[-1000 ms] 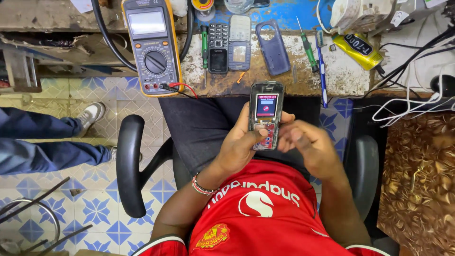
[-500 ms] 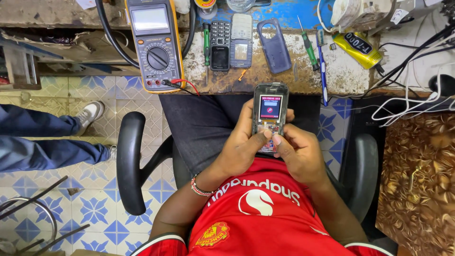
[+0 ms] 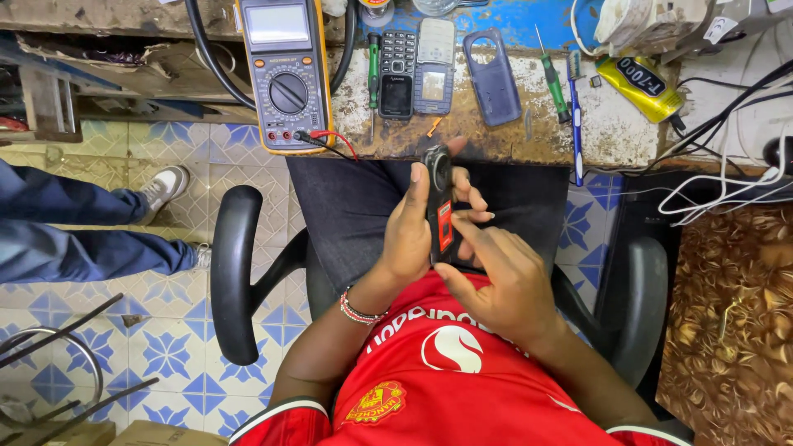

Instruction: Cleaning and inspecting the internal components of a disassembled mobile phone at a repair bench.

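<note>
Both hands: meet around one small phone (image 3: 440,211) over the lap.
Left hand (image 3: 410,235): fingers curled, gripping phone's side.
Right hand (image 3: 505,285): fingertip presses its red patch, other fingers steadying.

Landmark: workbench (image 3: 462,136). On it, left to right: multimeter (image 3: 287,74), screwdriver (image 3: 373,66), two keypad phones (image 3: 415,70), phone back cover (image 3: 491,76), second screwdriver (image 3: 553,78), toothbrush (image 3: 575,116), tube (image 3: 640,83). Below the bench's near edge, over the lap: handset (image 3: 440,206), left hand (image 3: 410,231) left of it, right hand (image 3: 496,281) right and nearer the body. Another person's legs (image 3: 83,223) stand far left of the bench.
</note>
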